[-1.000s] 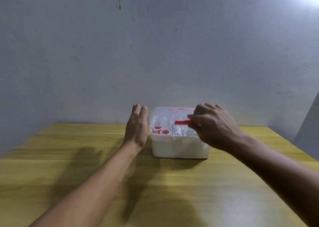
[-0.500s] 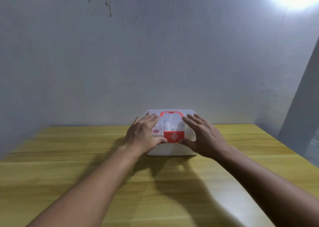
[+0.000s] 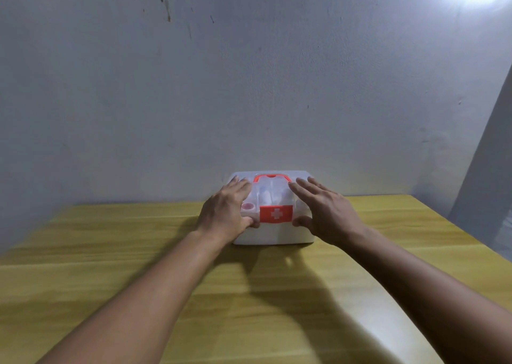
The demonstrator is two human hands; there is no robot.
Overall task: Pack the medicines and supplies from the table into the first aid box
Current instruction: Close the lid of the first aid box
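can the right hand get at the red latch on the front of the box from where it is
Probably yes. The right hand lies flat on the lid of the first aid box, its thumb just beside the red latch, with nothing between them. The left hand presses the other side.

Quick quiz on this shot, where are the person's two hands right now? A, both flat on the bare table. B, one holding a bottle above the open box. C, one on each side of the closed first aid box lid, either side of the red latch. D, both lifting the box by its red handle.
C: the left hand and right hand lie on the clear lid of the first aid box, flanking the red latch.
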